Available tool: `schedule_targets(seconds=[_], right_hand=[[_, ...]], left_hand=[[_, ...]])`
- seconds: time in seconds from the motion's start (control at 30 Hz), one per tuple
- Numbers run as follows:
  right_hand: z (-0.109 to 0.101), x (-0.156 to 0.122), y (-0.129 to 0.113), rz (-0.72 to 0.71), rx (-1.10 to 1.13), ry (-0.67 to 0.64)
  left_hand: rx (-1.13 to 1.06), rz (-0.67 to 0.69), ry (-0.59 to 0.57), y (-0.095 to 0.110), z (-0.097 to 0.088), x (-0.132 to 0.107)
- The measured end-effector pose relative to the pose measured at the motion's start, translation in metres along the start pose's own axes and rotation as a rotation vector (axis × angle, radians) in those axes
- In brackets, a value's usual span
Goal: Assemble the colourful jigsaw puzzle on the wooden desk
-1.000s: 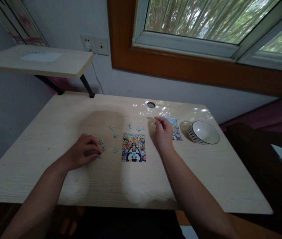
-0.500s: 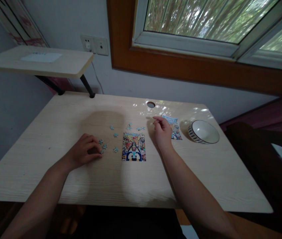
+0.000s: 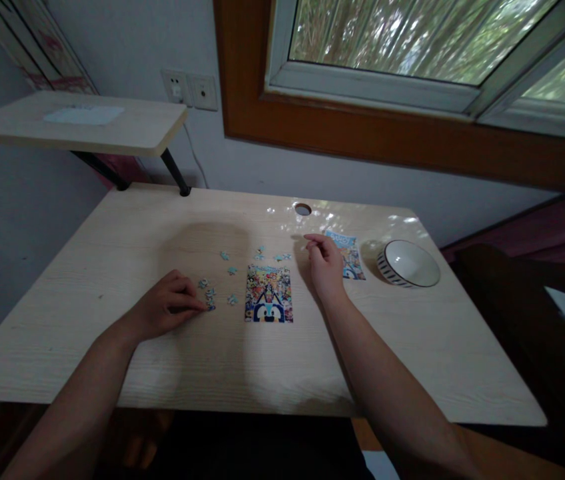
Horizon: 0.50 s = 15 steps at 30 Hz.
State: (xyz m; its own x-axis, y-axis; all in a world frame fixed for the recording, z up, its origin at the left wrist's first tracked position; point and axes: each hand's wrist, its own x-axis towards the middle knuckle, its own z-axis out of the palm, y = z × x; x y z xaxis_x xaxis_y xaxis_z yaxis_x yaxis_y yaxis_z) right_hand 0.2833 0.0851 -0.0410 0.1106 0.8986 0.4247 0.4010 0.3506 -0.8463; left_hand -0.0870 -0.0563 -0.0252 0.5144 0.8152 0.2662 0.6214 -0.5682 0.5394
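Note:
My left hand reaches over the desk at left, fingertips together on a small jigsaw puzzle piece that lies at the lower end of a little group. Just beyond those fingertips are more puzzle pieces. My right hand is held loosely curled, index finger stretched out to the left, with no object visible in it. It partly covers a blue printed card. Between both hands lies a colourful picture with a blue cartoon dog face.
Several loose pieces lie around the picture, including a piece at its left and a piece above it. A striped bowl stands at right. A raised shelf overhangs the back left of the desk.
My left fingertips have closed together and shifted slightly right, onto the lowest puzzle piece of the group. My right hand has stayed almost still.

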Motion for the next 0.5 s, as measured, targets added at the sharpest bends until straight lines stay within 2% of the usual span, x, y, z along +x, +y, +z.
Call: schedule_targets(seconds=[0.3, 0.5], right_hand=[[-0.0002, -0.0001, -0.0022, 0.005, 0.005, -0.018], [-0.0005, -0.0001, -0.0027, 0.013, 0.029, -0.021]], left_hand=[[0.015, 0.014, 0.029, 0.0030, 0.0005, 0.0004], [0.135, -0.100, 0.146, -0.0065, 0.0058, -0.0002]])
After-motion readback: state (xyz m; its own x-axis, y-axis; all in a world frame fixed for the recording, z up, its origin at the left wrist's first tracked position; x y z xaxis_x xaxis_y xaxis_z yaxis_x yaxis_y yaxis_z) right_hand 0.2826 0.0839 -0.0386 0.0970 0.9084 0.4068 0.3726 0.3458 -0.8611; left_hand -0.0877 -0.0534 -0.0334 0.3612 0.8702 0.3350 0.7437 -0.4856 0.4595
